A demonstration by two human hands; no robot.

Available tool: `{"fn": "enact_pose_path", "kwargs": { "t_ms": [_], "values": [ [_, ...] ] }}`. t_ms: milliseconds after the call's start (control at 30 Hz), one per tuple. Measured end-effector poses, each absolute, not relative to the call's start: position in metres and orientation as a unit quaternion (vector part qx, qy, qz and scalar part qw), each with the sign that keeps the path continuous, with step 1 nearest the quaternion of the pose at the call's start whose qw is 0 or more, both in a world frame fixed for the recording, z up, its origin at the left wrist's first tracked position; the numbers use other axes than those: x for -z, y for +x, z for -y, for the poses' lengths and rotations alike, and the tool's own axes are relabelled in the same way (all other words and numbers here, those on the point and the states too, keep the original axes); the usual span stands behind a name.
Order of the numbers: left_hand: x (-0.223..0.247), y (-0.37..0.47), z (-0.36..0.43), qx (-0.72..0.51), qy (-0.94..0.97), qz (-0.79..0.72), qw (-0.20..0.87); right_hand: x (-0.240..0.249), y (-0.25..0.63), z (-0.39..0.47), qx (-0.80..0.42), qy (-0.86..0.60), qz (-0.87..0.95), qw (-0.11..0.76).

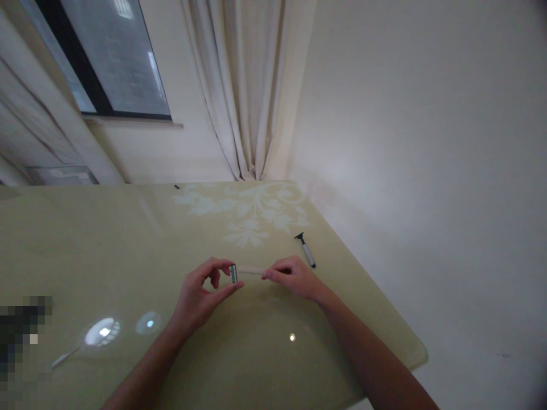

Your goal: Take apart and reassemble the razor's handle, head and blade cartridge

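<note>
My left hand (203,293) pinches a small razor cartridge (233,273) between thumb and fingertips, upright above the table. Its face looks dark green and white. From the other side, my right hand (294,276) grips a thin pale stick (251,271) between thumb and forefinger. The stick's free end points left at the cartridge, very close to it; whether they touch I cannot tell. Just beyond my right hand, a razor (308,254) with a grey and black handle lies on the table, its T-shaped head pointing away.
The glossy greenish table (239,364) ends at a slanting right edge near the wall (427,171). A small dark object (176,187) lies at the far edge. A thin white stick-like thing (65,357) is at lower left, beside a blurred-out dark patch. Curtains (239,85) hang behind.
</note>
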State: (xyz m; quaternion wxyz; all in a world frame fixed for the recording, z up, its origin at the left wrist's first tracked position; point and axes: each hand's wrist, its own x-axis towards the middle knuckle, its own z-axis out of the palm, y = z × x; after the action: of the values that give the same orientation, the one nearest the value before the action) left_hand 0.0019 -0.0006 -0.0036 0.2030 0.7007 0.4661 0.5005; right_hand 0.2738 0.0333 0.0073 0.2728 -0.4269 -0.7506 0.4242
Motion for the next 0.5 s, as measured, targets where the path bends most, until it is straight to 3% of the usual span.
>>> {"fn": "enact_pose_path", "kwargs": {
  "t_ms": [500],
  "values": [
    [0.0032,0.0022,0.0019,-0.496,0.701,-0.465,0.218,-0.0072,0.2748,-0.0331,-0.456,-0.405,0.752,0.250]
  ]
}}
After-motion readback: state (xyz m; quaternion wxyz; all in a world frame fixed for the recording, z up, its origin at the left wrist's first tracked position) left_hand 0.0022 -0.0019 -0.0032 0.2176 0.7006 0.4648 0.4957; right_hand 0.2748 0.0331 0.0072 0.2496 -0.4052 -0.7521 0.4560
